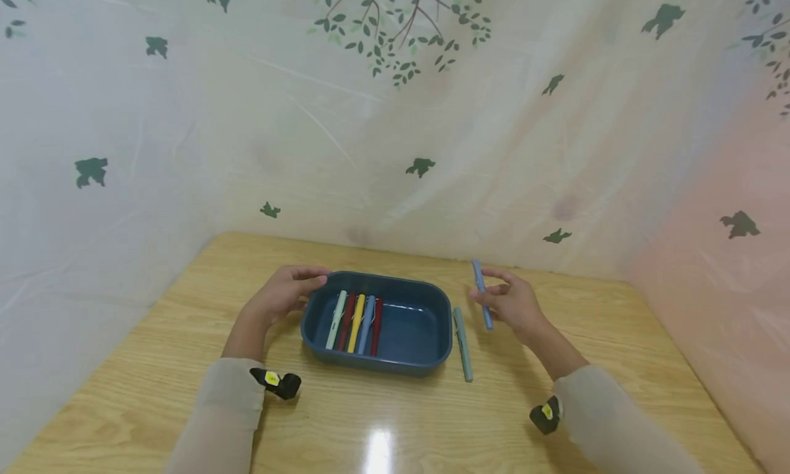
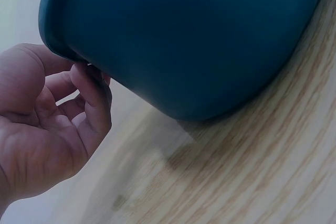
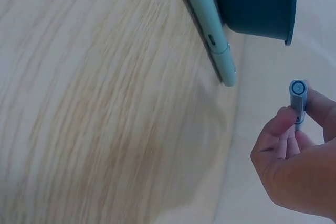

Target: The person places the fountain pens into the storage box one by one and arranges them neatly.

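A dark blue rectangular tray [image 1: 413, 364] with rounded corners sits on the table, several pens lying side by side in its left half: pale green [image 1: 336, 321], dark red [image 1: 348, 322], yellow [image 1: 356, 323], blue [image 1: 366, 324] and another dark red [image 1: 376, 327]. My left hand [image 1: 286, 292] grips the tray's upper left corner, thumb on the rim and fingers beneath it in the left wrist view. Right of the tray, my right hand [image 1: 515, 306] pinches a light blue pen [image 1: 483, 292] above the table. A grey-green pen [image 1: 463, 345] lies on the wood between tray and right hand.
The wooden table [image 1: 204, 309] reaches back to a pale curtain [image 1: 345, 151] printed with leaves and birds. A small black wrist camera [image 1: 285, 385] sits on the left sleeve, another camera [image 1: 546, 416] on the right one.
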`<action>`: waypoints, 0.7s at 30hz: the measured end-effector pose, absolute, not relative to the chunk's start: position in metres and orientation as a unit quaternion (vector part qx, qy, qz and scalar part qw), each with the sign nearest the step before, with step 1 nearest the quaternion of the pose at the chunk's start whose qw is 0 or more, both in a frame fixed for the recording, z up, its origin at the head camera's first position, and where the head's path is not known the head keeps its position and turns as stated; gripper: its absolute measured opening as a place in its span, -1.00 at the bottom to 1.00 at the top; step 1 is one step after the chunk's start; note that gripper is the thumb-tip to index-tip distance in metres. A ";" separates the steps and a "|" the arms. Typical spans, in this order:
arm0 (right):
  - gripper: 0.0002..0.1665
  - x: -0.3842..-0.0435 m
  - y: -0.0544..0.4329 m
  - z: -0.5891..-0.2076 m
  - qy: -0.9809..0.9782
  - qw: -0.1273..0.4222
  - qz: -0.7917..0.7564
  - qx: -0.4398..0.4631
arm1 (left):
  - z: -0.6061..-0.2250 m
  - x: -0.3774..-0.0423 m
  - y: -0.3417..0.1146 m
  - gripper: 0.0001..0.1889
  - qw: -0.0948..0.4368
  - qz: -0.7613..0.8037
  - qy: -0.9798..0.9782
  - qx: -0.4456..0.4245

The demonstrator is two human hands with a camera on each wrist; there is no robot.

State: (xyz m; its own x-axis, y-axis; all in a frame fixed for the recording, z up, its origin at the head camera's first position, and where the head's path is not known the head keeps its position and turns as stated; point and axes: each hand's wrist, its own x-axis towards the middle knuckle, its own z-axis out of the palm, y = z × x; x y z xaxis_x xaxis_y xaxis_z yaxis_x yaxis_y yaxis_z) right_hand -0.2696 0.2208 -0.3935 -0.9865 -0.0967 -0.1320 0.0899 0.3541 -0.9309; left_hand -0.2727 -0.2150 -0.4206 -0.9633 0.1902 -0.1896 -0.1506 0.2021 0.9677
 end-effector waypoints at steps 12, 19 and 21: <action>-0.26 -0.274 0.198 -0.385 0.814 0.069 -0.576 -0.007 | -0.420 -0.272 -0.215 -0.54 0.138 0.627 0.767 0.015; -0.26 -0.273 0.179 -0.380 0.809 0.072 -0.583 -0.024 | -0.420 -0.271 -0.214 -0.55 0.136 0.624 0.769 0.014; -0.26 -0.273 0.174 -0.379 0.807 0.073 -0.585 -0.027 | -0.419 -0.271 -0.214 -0.56 0.136 0.622 0.771 0.012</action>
